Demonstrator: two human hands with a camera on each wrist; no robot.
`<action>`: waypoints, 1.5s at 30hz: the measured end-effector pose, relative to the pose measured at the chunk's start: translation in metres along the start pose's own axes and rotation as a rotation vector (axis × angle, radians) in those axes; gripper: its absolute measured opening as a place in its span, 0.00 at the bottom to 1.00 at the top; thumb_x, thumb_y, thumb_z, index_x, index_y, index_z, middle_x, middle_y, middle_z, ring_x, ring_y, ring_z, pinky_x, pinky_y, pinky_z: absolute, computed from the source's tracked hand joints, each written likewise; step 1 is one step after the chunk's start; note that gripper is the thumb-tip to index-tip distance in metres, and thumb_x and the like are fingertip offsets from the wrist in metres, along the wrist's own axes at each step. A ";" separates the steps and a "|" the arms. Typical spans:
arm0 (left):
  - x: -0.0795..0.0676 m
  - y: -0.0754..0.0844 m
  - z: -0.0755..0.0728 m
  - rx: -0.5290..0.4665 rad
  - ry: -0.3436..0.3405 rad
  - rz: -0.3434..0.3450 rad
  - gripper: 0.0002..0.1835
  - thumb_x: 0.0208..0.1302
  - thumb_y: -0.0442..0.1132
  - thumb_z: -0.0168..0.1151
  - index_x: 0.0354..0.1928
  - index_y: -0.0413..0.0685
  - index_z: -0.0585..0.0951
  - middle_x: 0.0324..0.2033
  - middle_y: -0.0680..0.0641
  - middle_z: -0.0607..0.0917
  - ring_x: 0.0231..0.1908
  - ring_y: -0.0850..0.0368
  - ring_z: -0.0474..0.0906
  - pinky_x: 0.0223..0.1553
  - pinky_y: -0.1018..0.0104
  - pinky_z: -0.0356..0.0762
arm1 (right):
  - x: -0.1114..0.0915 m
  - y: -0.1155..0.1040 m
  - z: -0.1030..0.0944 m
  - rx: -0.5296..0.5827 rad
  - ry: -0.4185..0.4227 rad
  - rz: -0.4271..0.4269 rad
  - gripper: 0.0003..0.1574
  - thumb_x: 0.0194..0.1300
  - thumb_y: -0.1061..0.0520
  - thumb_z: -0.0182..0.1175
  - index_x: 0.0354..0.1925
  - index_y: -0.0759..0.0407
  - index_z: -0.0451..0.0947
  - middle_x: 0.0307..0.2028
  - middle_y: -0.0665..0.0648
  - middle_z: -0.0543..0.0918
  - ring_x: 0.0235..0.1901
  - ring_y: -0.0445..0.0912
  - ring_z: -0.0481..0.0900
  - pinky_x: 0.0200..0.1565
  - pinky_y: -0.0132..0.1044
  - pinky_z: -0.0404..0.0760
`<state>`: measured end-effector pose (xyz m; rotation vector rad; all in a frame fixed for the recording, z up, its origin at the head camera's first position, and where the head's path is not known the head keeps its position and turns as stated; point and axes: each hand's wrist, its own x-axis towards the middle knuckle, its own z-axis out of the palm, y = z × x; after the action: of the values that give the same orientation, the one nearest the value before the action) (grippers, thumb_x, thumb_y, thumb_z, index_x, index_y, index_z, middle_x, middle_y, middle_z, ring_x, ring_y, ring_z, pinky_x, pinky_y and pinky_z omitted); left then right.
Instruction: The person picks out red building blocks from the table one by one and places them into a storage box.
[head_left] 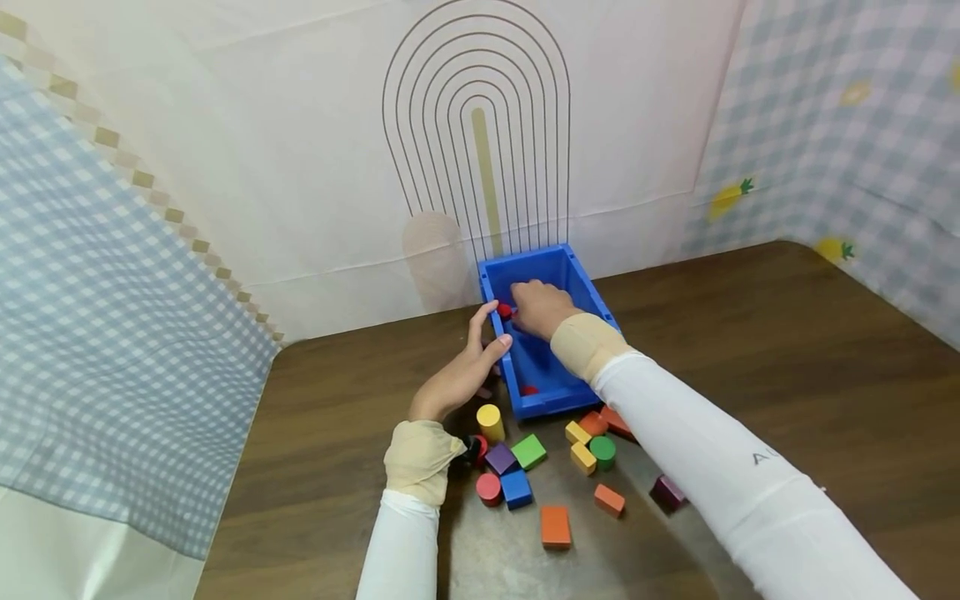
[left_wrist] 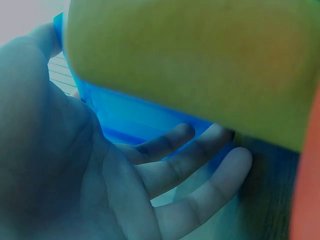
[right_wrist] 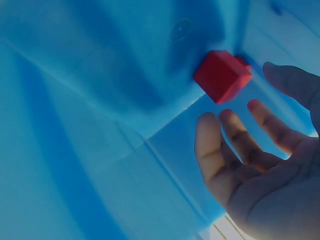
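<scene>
Writing: a dark "A" on the white right sleeve, following character unclear. A small circular mark on the inner wall of the blue bin is too faint to read.

Bin (landmark): smooth plastic, rectangular, raised rim. Left hand at its left side, thumb and index fingertip at the rim, remaining fingers loosely extended along the outer wall. Right hand inside the bin, fingers apart, wide gap to the thumb. Red block, flat-faced and sharp-edged, lies in the bin just beyond those fingertips; contact cannot be confirmed. Another red piece sits in the near end of the bin.

Near side of bin, on the dark wood-grain worktop: yellow cylinder, green block, purple block, blue block, red cylinder, green cylinder, two small yellow blocks. Farther from the bin: large orange block, small orange block, maroon block. Surfaces look smooth.

Behind bin: pale cloth printed with nested arches, slightly creased. Both wrists carry beige wraps, matt and wrinkled.
</scene>
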<state>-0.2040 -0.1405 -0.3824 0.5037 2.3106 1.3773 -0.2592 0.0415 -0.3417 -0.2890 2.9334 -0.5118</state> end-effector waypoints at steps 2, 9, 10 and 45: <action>0.000 0.000 -0.001 -0.001 0.002 0.002 0.35 0.80 0.68 0.43 0.79 0.91 0.38 0.69 0.36 0.73 0.56 0.41 0.79 0.48 0.44 0.86 | -0.004 -0.003 -0.004 -0.007 0.011 -0.006 0.24 0.78 0.53 0.61 0.65 0.64 0.76 0.52 0.66 0.84 0.51 0.60 0.84 0.55 0.58 0.83; 0.000 0.002 -0.004 0.010 0.006 -0.002 0.36 0.80 0.68 0.44 0.79 0.92 0.38 0.68 0.36 0.74 0.55 0.42 0.80 0.49 0.44 0.86 | -0.016 -0.012 -0.013 -0.025 0.038 -0.030 0.26 0.80 0.50 0.59 0.66 0.63 0.76 0.57 0.67 0.82 0.55 0.61 0.82 0.58 0.60 0.82; -0.001 0.002 -0.004 0.012 0.008 -0.002 0.36 0.80 0.68 0.44 0.79 0.92 0.38 0.69 0.37 0.74 0.55 0.42 0.80 0.49 0.44 0.86 | -0.018 -0.013 -0.014 -0.029 0.045 -0.037 0.26 0.80 0.50 0.59 0.67 0.63 0.76 0.57 0.67 0.82 0.56 0.61 0.82 0.58 0.61 0.82; -0.002 0.009 0.000 0.036 0.036 -0.007 0.37 0.78 0.70 0.42 0.80 0.89 0.37 0.68 0.38 0.74 0.54 0.42 0.79 0.46 0.50 0.86 | -0.110 0.019 -0.020 -0.274 0.528 -0.333 0.23 0.72 0.51 0.69 0.57 0.63 0.80 0.56 0.72 0.80 0.59 0.67 0.74 0.55 0.65 0.77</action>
<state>-0.2016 -0.1372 -0.3740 0.4856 2.3669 1.3549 -0.1588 0.0888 -0.3172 -0.7977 3.4941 -0.2461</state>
